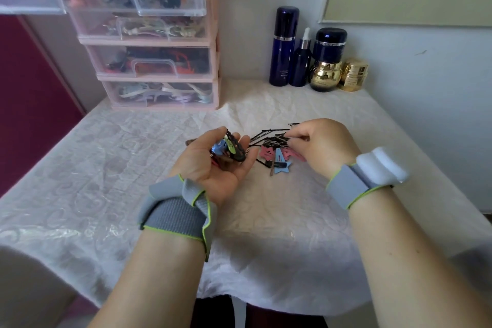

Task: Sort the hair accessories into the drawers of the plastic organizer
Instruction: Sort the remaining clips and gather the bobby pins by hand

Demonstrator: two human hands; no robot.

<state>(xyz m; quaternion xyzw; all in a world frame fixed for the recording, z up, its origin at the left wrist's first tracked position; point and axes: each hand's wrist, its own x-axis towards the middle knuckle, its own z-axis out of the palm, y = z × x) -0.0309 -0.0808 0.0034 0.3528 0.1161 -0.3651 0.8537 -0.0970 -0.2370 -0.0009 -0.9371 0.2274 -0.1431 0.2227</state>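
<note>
The left hand [213, 165] cups a bunch of coloured clips [227, 149]; the right hand [316, 145] pinches black bobby pins [271, 136] mid-table. The pink-framed clear-drawer organizer [159, 61] occupies the far-left corner, dark-blue bottles [283, 45] beside it.

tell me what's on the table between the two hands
In the head view, loose black bobby pins and pink clips lie on the cloth between the left hand and the right hand.

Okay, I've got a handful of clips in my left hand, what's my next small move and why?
Probably lift the bobby pin your right hand is pinching from the pile, since the fingers are already curled on it. Your left hand is cupping several clips, so drop it there.
</note>
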